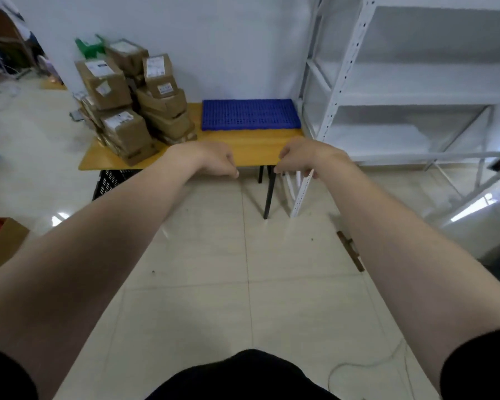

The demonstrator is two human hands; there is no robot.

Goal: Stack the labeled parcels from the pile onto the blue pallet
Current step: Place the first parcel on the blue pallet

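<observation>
Both arms stretched forward, left hand (214,161) and right hand (298,157) side by side, fingers loosely curled, holding nothing. Beyond and left of the left hand, pile of labeled parcels (127,102) on the yellow table (243,148). Just beyond both hands, blue pallet (250,114). Below the left hand, black crate (113,177), contents hidden.

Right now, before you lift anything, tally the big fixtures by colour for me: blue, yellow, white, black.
Blue pallet: 1
Yellow table: 1
White shelving rack: 1
Black crate under the table: 1
Total: 4
The brown parcels overlap too much for an exact count.
</observation>
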